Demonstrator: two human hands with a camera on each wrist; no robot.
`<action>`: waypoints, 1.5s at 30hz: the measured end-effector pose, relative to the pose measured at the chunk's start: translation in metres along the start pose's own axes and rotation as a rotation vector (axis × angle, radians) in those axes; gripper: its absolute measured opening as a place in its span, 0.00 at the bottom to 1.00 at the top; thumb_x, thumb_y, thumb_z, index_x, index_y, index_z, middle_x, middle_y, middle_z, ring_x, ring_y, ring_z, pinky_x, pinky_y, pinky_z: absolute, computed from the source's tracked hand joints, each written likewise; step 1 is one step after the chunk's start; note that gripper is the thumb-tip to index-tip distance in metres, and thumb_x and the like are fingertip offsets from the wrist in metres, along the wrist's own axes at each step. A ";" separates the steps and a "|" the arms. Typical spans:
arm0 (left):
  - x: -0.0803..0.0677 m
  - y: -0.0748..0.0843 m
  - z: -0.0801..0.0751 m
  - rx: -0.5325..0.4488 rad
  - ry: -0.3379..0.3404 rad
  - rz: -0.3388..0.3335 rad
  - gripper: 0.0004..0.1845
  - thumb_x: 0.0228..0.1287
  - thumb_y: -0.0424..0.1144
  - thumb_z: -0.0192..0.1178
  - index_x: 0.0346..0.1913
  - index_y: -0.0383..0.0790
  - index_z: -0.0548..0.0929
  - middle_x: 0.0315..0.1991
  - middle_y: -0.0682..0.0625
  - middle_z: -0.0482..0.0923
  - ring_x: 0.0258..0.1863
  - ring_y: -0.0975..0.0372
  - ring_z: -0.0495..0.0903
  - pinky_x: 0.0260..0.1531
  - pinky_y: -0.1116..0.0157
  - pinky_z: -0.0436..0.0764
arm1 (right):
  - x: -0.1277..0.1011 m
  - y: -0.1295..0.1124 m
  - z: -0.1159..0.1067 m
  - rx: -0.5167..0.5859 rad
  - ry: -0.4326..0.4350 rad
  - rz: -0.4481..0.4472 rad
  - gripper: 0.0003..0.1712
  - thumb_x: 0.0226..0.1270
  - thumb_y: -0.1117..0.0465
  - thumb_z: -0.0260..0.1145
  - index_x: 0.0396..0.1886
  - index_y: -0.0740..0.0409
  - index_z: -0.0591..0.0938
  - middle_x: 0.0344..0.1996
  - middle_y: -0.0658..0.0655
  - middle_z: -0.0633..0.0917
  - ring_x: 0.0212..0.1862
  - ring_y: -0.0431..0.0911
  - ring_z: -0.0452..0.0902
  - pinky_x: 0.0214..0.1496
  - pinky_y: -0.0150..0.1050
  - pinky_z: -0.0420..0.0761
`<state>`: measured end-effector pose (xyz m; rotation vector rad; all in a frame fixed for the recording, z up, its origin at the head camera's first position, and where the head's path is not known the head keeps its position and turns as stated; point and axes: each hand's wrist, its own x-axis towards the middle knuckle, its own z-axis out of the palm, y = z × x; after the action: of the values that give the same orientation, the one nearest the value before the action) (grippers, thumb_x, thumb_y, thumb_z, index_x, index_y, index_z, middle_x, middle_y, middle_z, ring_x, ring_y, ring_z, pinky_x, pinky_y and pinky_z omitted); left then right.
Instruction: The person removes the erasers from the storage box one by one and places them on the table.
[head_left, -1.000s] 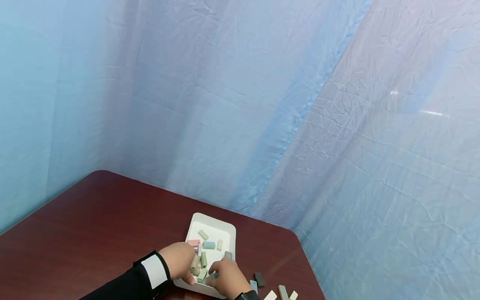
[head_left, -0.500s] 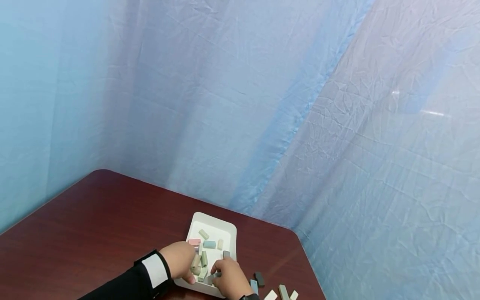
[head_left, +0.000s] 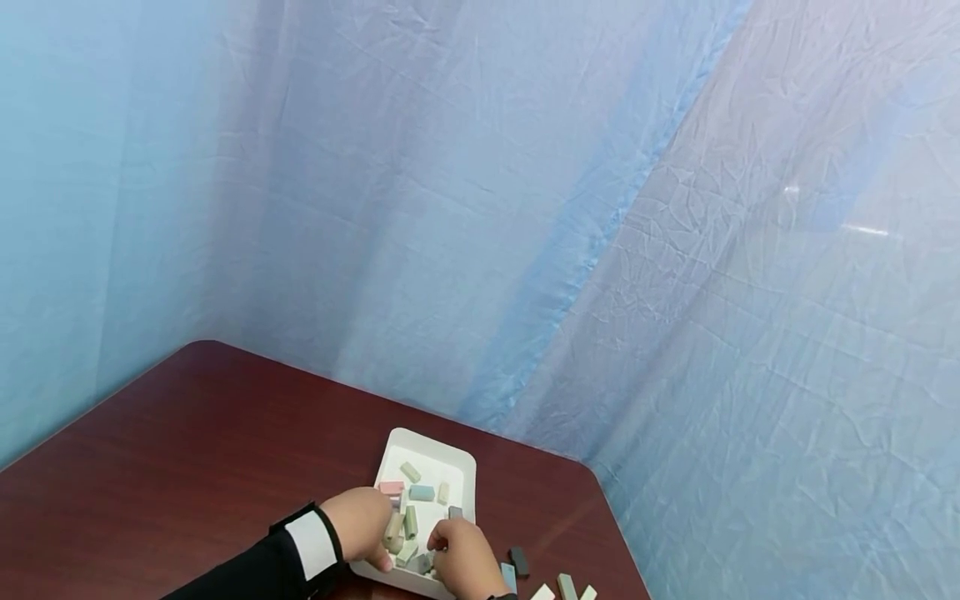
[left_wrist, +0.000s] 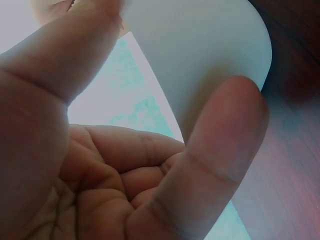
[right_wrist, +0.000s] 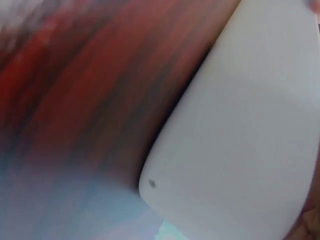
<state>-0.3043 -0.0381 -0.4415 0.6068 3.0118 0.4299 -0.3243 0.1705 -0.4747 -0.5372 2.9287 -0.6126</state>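
A white tray point(head_left: 429, 444) holds several small blocks. Over its left rim my left hand point(head_left: 358, 523) grips the tray, thumb inside the near left corner; in the left wrist view the index finger point(left_wrist: 220, 135) lies against the white wall. A pale green block point(head_left: 410, 522) and a beige block point(head_left: 394, 527) sit beside this hand. My right hand point(head_left: 468, 560) is over the tray's near right part, index finger bent toward the thumb; I cannot tell whether it pinches anything. Just left of it lies a grey block point(head_left: 422, 564). In the right wrist view only the tray's outer wall point(right_wrist: 235, 115) shows clearly.
Further up the tray are a pink block point(head_left: 391, 487), a blue block point(head_left: 422, 493) and cream pieces. Right of the tray, on the dark red table point(head_left: 247, 433), lie a dark grey block point(head_left: 518, 562), a light blue block point(head_left: 508, 575) and several pale blocks. Blue curtains point(head_left: 450, 208) hang behind.
My right hand has lifted slightly off the grey block it was pinching, which now lies at the tray's near end. My left hand stays at the tray's left rim.
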 end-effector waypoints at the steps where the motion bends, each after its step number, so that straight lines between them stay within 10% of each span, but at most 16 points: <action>1: 0.000 0.000 0.000 0.000 -0.001 0.001 0.24 0.36 0.58 0.76 0.17 0.42 0.79 0.17 0.52 0.73 0.19 0.63 0.69 0.28 0.62 0.72 | 0.000 0.000 0.000 0.008 -0.007 0.009 0.16 0.42 0.75 0.61 0.25 0.49 0.83 0.26 0.45 0.82 0.27 0.37 0.72 0.29 0.38 0.74; 33: -0.001 0.001 -0.002 0.002 -0.027 -0.013 0.24 0.38 0.59 0.75 0.17 0.43 0.78 0.17 0.53 0.73 0.19 0.63 0.69 0.28 0.62 0.71 | 0.000 -0.001 -0.001 -0.032 -0.034 -0.080 0.19 0.39 0.76 0.62 0.28 0.48 0.84 0.22 0.45 0.78 0.22 0.37 0.65 0.26 0.34 0.68; 45: 0.001 0.001 -0.001 0.016 -0.041 -0.010 0.24 0.38 0.59 0.75 0.19 0.42 0.79 0.19 0.52 0.74 0.20 0.62 0.71 0.31 0.62 0.74 | 0.001 -0.005 -0.006 -0.040 0.069 -0.097 0.10 0.55 0.70 0.65 0.29 0.49 0.86 0.25 0.45 0.82 0.26 0.33 0.72 0.29 0.33 0.73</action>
<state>-0.3050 -0.0374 -0.4403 0.5945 2.9810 0.3880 -0.3243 0.1683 -0.4671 -0.6790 3.0000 -0.5966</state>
